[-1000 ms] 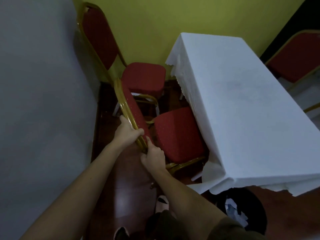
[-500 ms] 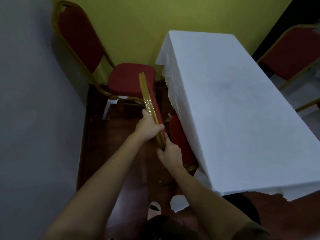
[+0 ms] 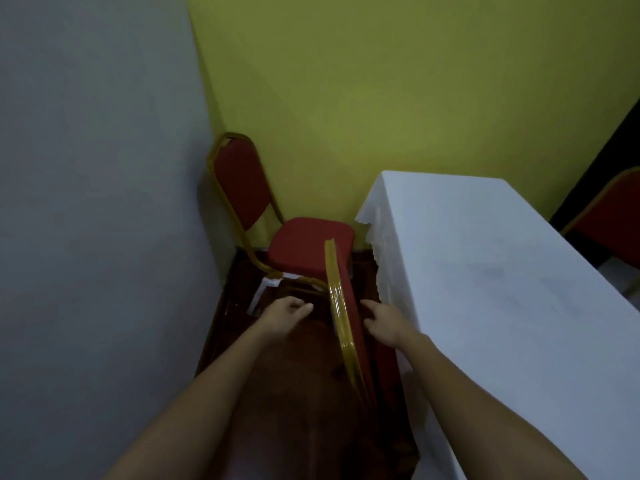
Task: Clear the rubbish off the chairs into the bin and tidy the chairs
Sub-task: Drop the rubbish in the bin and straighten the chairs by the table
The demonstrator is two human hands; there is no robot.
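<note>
Gold tubing runs up the back of the near chair [image 3: 341, 317], which sits edge-on to the camera with its red padding facing the table, pushed in right against the hanging white tablecloth [image 3: 485, 289]. Its seat is mostly hidden under that cloth, so you only get a sliver of red down low.

Both hands are off it. The left hand [image 3: 285, 315] hangs just left of the gold frame, palm down, fingers loosely curled and not wrapped round anything, with a clear gap to the tube. The right hand [image 3: 382, 322] is just right of the backrest, between it and the cloth, fingers relaxed and pointing in toward the red padding (might be brushing it, honestly can't tell from this angle). Both forearms come up from the bottom of the frame, bare, and angle inward so the chair back stands between them.

Further back, the second chair [image 3: 304, 244] sits in the corner, red seat facing out, tall back leaning close to the grey wall [image 3: 97, 202]. Some white scrap [image 3: 268, 284] sits by its front leg at the frame, can't say what it is. Yellow-green wall [image 3: 398, 98] is behind everything, dark wooden floor [image 3: 294, 375] underneath, and a third red chair [image 3: 613, 223] peeks in at the far right beyond the table.
</note>
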